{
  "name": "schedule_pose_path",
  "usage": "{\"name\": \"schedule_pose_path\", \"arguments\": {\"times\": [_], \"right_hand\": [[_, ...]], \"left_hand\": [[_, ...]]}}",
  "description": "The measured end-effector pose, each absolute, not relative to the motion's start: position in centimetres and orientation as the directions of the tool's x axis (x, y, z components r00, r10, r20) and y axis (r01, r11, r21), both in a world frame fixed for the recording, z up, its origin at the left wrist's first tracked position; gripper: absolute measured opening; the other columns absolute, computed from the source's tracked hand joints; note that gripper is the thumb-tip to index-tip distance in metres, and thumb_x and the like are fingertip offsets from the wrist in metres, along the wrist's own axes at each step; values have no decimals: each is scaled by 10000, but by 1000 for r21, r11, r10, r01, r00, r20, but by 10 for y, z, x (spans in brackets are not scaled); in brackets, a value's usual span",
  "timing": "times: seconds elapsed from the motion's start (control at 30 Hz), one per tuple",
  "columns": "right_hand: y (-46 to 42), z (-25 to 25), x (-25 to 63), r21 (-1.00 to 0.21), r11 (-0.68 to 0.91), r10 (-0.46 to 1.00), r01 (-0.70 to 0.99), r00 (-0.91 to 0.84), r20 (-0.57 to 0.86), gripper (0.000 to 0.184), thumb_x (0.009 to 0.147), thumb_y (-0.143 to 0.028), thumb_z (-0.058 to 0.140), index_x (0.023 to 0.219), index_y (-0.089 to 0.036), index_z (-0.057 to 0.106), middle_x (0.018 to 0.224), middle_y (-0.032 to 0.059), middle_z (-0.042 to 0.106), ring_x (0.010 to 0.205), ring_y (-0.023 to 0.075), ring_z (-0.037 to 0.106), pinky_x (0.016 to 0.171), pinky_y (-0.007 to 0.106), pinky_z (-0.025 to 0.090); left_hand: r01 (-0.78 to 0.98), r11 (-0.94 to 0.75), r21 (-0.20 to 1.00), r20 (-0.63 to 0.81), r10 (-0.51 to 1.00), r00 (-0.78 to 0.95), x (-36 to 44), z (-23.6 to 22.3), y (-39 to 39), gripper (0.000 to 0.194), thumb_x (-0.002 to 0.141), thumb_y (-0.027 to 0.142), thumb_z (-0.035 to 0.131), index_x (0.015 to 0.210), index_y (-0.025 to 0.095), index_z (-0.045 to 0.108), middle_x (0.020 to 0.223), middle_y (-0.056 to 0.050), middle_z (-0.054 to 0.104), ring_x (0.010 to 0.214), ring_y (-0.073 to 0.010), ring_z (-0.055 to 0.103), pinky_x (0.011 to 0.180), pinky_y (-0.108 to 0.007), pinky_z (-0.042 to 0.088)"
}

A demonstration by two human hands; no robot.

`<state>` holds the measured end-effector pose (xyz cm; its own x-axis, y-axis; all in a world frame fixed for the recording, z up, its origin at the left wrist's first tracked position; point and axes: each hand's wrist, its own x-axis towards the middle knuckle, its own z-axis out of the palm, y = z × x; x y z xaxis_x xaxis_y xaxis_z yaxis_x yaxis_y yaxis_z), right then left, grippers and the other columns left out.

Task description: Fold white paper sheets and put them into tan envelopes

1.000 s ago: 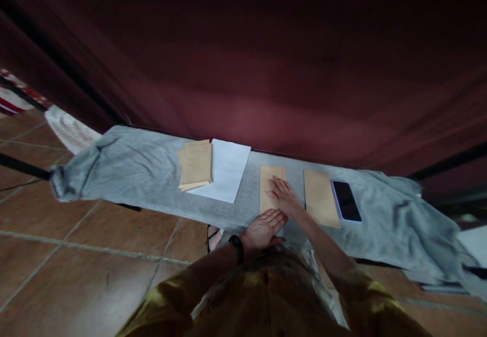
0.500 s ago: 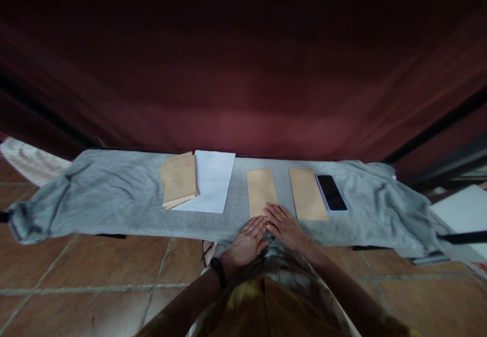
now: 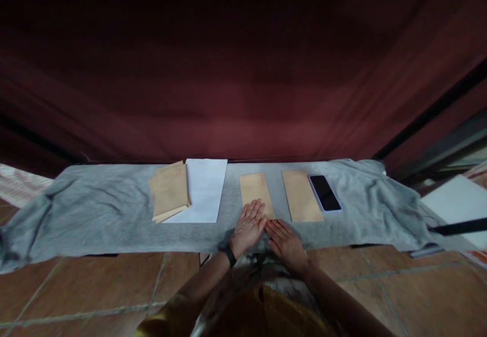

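A brown paper envelope lies flat on the grey cloth, its near part covered by my hands. My left hand, with a dark band at the wrist, rests palm down on the envelope's lower left, fingers stretched out. At the lower right corner, my right hand lies with its fingers extended, the tips touching or close to the envelope's near edge. Neither hand grips anything. To the right lies a second brown envelope, and beside it a phone with a dark screen and a pale purple edge.
Left of my hands, a stack of brown envelopes partly covers white paper. The grey cloth drapes a long narrow surface against a dark red panel. A white board is at the right, above tiled floor.
My left hand has moved forward, further onto the envelope. My right hand has drawn back to its near edge. The view has shifted slightly.
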<state>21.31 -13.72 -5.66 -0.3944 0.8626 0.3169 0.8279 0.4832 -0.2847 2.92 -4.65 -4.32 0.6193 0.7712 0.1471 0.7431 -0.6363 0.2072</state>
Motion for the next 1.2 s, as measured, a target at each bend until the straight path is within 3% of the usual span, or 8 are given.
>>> {"name": "schedule_pose_path", "arguments": {"times": [0.2,0.57,0.83,1.2], "right_hand": [[-135,-56,212,-320,480,859,817,-365,359,482,1003,-174,465,1481,-174,523,1511,79,566,1398,204,521,1209,452,416],[-133,-55,209,-325,458,869,828,-339,361,473,984,-176,488,1450,-203,561,1492,81,585,1379,201,533,1188,442,435],[-134,-61,210,-349,458,865,818,-318,388,474,958,-155,519,1428,-198,562,1393,93,648,1319,218,566,1185,472,442],[-135,-66,210,-375,456,840,807,-250,482,393,952,-103,460,1312,-185,597,1274,100,683,1232,220,610,1145,481,490]], "left_hand": [[803,-573,164,134,819,557,57,-52,5,579,1062,400,295,1593,170,328,1682,-93,293,1570,-265,217,1279,-527,187],[855,-497,148,95,868,488,86,-50,59,591,1058,410,260,1598,178,327,1657,-91,353,1580,-242,180,1284,-540,135],[766,-623,160,140,782,607,74,-49,35,582,1064,403,258,1573,144,368,1657,-85,356,1563,-216,241,1287,-459,187],[652,-743,150,170,669,723,55,-51,-17,546,1070,353,284,1588,184,335,1649,-58,380,1552,-194,269,1278,-440,222]]}}
